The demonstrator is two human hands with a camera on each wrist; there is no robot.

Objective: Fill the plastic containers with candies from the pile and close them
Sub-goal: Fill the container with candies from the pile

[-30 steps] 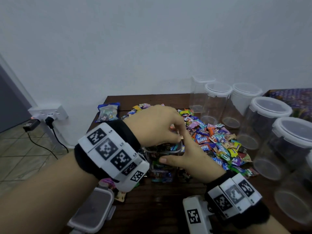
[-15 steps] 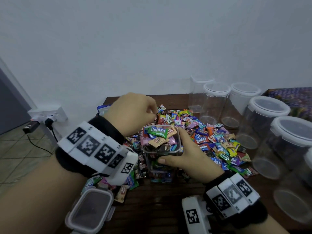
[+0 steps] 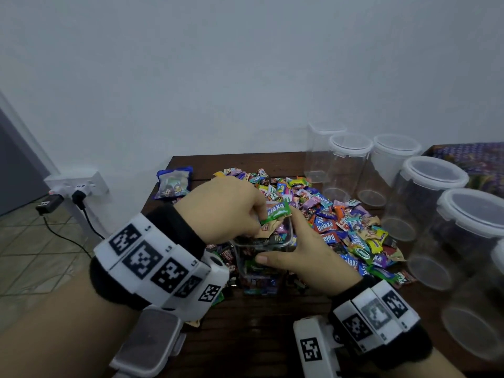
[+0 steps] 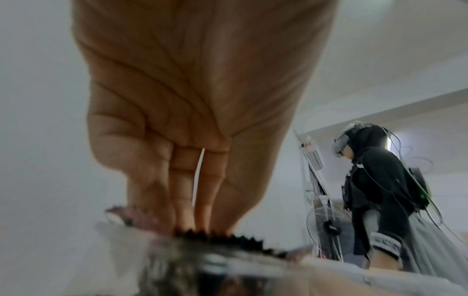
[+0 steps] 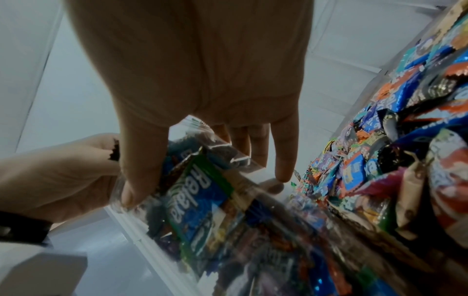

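Observation:
A small clear square container (image 3: 261, 268), heaped with wrapped candies, stands on the dark wooden table (image 3: 253, 336). My right hand (image 3: 297, 249) grips it, thumb on the near wall and fingers on the far side; in the right wrist view the container (image 5: 202, 200) is nearly full. My left hand (image 3: 253, 219) hovers over its mouth, fingertips down among the top candies beside a green Relaxa candy (image 3: 276, 211). They pinch a dark zigzag-edged wrapper (image 4: 228, 238), which also shows in the right wrist view (image 5: 115, 150). The candy pile (image 3: 349, 227) lies just right of the container.
Several empty clear containers with white lids (image 3: 433, 203) line the table's right side and back. A loose square lid (image 3: 147, 342) lies at the front left corner. A small candy bag (image 3: 173, 182) sits at the back left. A wall socket with plugs (image 3: 79, 186) is at the left.
My left hand was over the container, then reached back to the pile. It has now returned to the container's mouth with a candy. The right hand kept its hold.

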